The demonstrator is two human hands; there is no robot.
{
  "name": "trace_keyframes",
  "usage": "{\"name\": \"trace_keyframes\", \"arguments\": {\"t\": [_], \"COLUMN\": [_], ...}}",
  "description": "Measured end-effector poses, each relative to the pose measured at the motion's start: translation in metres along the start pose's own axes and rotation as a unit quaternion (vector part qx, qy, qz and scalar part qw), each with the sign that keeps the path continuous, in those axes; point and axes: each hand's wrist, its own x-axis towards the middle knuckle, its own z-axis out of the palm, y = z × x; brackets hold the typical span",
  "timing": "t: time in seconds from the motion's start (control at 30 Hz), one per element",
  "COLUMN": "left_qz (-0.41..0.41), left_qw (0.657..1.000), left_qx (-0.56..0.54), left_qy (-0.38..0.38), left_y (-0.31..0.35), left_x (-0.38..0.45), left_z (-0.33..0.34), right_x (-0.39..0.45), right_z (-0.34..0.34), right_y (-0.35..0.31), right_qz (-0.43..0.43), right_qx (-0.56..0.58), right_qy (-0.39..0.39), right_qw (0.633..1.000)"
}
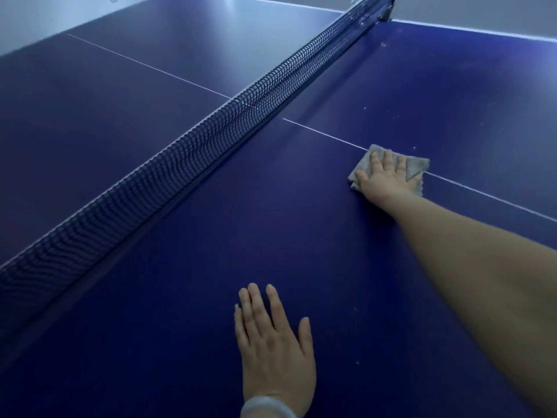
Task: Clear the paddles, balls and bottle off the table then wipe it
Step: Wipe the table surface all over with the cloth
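The right hand (384,179) pressed flat, fingers spread, on a grey cloth (414,168) over the table's (271,221) white centre line; the left hand (275,342), fingers straight, braced nearer the body.

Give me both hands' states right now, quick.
Left hand: open, flat on the blue table, holding nothing.
Right hand: open, fingers straight, pressing the grey cloth onto the table.
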Motion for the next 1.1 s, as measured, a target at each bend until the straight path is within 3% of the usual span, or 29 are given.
{"name": "trace_keyframes", "arguments": {"t": [0.2, 0.33, 0.4, 0.47, 0.57, 0.73, 0.9, 1.03, 1.1], "left_qz": [0.009, 0.009, 0.010, 0.014, 0.011, 0.008, 0.056, 0.171, 0.153], "left_qw": [1.000, 1.000, 1.000, 0.999, 0.998, 0.997, 0.988, 0.973, 0.983], "left_qx": [-0.012, -0.012, -0.019, -0.029, -0.048, -0.079, -0.143, -0.144, -0.088], "left_qy": [-0.006, 0.012, 0.018, 0.017, 0.025, 0.025, -0.015, -0.057, -0.047], "left_y": [0.005, 0.004, 0.002, 0.001, 0.001, -0.001, -0.016, -0.079, -0.126], "left_x": [0.000, 0.000, -0.001, -0.002, -0.002, -0.003, -0.002, -0.012, -0.023], "left_z": [0.006, 0.010, 0.010, 0.010, 0.013, 0.012, 0.001, -0.006, -0.006], "right_x": [-0.046, -0.123, -0.147, -0.169, -0.219, -0.296, -0.300, -0.300, -0.301], "right_z": [0.026, 0.052, 0.051, 0.046, 0.053, 0.095, 0.093, 0.090, 0.088], "right_y": [-0.057, -0.031, 0.013, 0.062, 0.084, 0.039, 0.037, 0.036, 0.036], "right_qz": [-0.168, -0.252, -0.176, -0.027, 0.110, 0.093, 0.094, 0.092, 0.095], "right_qx": [-0.054, -0.072, -0.069, -0.038, 0.006, 0.027, 0.018, 0.023, 0.024], "right_qy": [-0.011, 0.004, 0.027, 0.046, 0.061, 0.086, 0.075, 0.061, 0.052], "right_qw": [0.984, 0.965, 0.982, 0.998, 0.992, 0.992, 0.993, 0.994, 0.994]}}
